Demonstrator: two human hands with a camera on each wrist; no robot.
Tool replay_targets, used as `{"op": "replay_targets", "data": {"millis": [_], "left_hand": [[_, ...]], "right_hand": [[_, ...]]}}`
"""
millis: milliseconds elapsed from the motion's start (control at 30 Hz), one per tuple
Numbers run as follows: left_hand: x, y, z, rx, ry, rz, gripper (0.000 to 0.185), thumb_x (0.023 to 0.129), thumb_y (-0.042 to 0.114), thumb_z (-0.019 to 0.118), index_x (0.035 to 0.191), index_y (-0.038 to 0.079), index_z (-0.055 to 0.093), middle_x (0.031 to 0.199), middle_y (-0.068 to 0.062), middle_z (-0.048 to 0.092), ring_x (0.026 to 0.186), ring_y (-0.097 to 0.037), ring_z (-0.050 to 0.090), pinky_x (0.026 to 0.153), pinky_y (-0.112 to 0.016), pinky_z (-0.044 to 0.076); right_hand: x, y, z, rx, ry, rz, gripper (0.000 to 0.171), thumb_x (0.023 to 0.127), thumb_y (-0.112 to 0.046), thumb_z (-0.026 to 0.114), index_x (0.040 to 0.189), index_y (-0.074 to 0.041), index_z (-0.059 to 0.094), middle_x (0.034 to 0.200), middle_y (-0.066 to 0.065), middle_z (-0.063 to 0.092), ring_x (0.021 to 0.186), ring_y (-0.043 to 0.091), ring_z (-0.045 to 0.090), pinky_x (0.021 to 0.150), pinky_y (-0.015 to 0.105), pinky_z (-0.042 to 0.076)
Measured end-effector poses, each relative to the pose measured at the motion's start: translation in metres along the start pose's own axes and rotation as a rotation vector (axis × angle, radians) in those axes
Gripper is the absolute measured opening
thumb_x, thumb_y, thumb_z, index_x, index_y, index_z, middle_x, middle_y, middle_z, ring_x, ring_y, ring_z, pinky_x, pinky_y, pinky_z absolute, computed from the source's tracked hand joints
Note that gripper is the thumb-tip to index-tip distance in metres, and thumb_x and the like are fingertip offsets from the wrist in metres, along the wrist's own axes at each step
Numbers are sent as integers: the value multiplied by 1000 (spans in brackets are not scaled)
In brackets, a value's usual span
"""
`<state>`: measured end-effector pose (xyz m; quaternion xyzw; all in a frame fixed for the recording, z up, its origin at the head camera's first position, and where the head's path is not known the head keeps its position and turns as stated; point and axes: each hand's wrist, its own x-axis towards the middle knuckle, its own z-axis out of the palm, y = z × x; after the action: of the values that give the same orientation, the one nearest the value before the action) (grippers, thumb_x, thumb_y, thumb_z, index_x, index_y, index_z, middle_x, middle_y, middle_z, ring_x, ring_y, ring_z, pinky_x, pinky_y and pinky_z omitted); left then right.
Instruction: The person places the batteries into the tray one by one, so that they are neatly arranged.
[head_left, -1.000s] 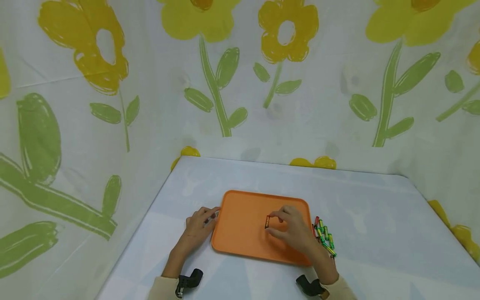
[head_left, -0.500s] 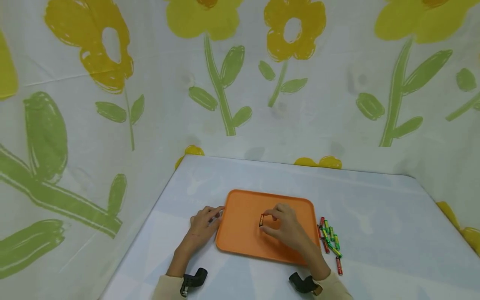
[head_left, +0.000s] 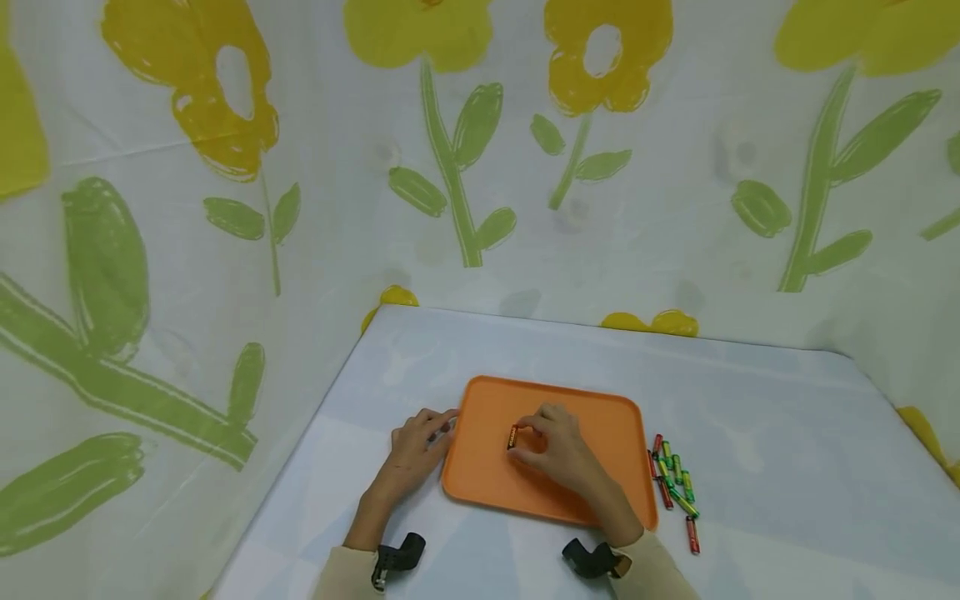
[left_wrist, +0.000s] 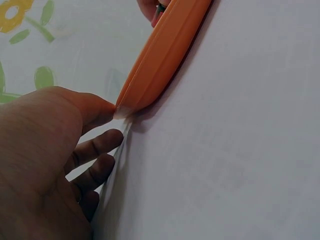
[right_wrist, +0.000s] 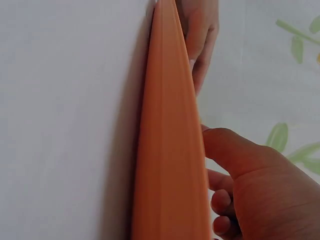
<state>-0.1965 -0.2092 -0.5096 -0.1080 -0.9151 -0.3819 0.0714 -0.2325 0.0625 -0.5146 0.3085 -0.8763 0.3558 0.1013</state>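
My right hand (head_left: pixel 553 446) pinches a small dark battery with orange lettering (head_left: pixel 513 437) between thumb and fingertip, over the left half of an orange tray (head_left: pixel 592 408). Whether the battery touches the tray floor, I cannot tell. My left hand (head_left: pixel 415 450) lies beside the tray's left edge, its fingertips at the rim. In the left wrist view the left thumb (left_wrist: pixel 95 107) meets the tray's corner, while the other fingers are loosely bent below it. The tray wall (right_wrist: pixel 170 130) hides the battery from the right wrist view.
Several green batteries (head_left: pixel 687 486) and red batteries (head_left: pixel 665 493) lie loose right of the tray. One red battery (head_left: pixel 692 535) lies a little nearer to me. The pale table (head_left: pixel 780 467) meets a flower-printed cloth (head_left: pixel 675 242) at the back and left.
My right hand has moved left across the tray with the battery. The left hand stays at the tray's edge. The head view has shifted slightly, so the scene sits further right.
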Motion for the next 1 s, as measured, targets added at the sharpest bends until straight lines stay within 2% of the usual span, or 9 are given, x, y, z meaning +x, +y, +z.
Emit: {"op": "replay_targets", "data": {"millis": [133,400,633,1000], "left_hand": [[2,1,1,28,3,-1,39,101,19,62,139,14,61,103,6,57,89,-14,49,85,-47,26],[3,1,1,5,-6,5,38,101,19,62,139,14,61,100,7,56,87,-14,47,86,-48,26],[2,4,2,14,2,1,37,101,18,62,137,14,63,99,7,56,86,-14,47,84,-47,26],[0,3,1,37,-6,-23,38,101,21,62,139,15,62,101,9,55,85,-12,46,84,-45,26]], "right_hand": [[6,-1,7,-9,-4,0,34,80,-30,87,107,-13,74,86,-5,48,84,10,40,77,38,27],[18,-6,26,-42,-29,25,38,79,-36,87,107,-13,75,87,-7,47,85,12,41,79,37,28],[27,-17,38,21,-50,46,38,81,-36,85,108,-13,75,90,-4,50,87,14,41,79,37,29],[38,-24,51,37,-46,43,36,81,-35,85,107,-13,75,90,-2,51,88,13,42,77,36,28]]}}
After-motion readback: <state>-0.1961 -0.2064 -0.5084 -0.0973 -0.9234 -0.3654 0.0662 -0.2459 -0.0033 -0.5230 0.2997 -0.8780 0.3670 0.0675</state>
